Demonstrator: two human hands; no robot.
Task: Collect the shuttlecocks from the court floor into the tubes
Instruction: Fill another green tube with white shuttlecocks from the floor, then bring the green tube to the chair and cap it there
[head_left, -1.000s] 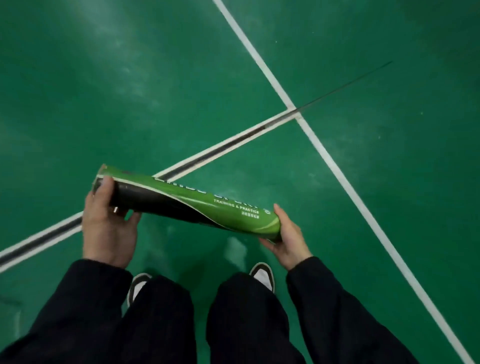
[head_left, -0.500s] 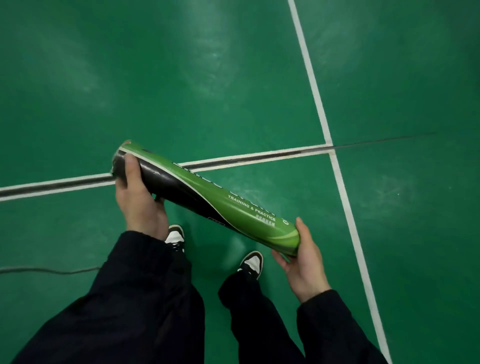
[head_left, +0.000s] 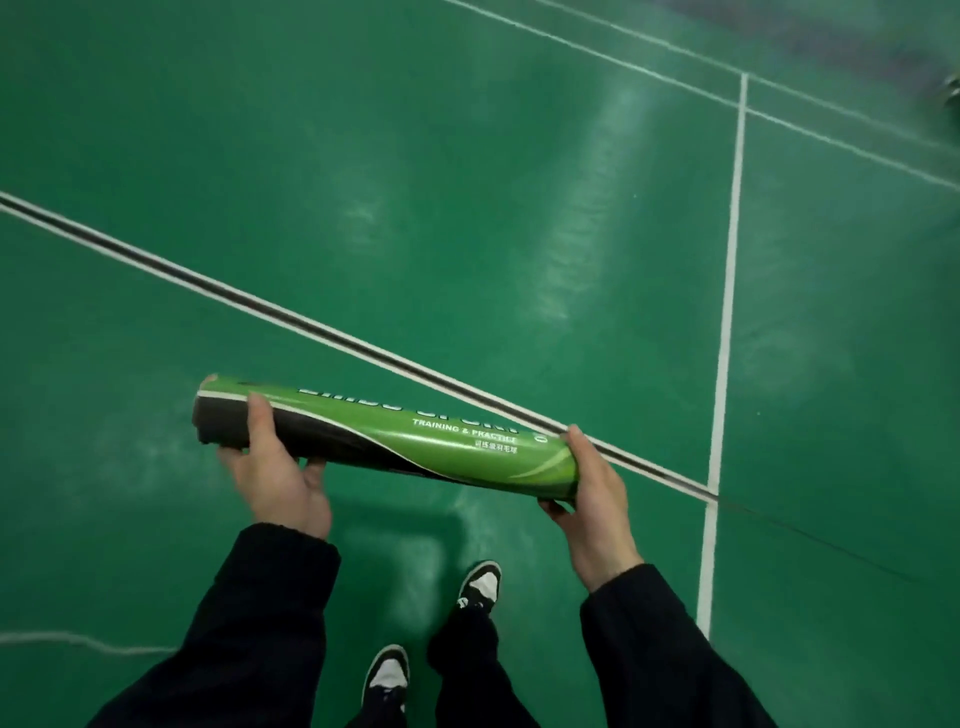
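You held the tube (head_left: 387, 439) nearly level between both hands, above the court floor (head_left: 363, 182) and in front of your legs. It was a long cylinder with a glossy printed wrap, bright green on top with white lettering, curving into a matte black band along the underside. Your left hand (head_left: 275, 475) gripped the black end, thumb laid over the top and the other fingers curled beneath. Your right hand (head_left: 592, 491) cupped the green end, palm against the cap end and fingers wrapped under the rim, so the end itself was hidden. Whether that end was open or capped could not be told.

The floor was smooth green vinyl with a soft sheen and pale scuffs. A white line with a dark seam (head_left: 322, 332) ran diagonally behind the tube, meeting a thinner white line (head_left: 727, 291) that ran up the right side. Dark, loose sleeves (head_left: 660, 649) covered both wrists, and black-and-white shoes (head_left: 480, 584) stood on the floor below. A pale cord (head_left: 78, 640) lay curved at the lower left.
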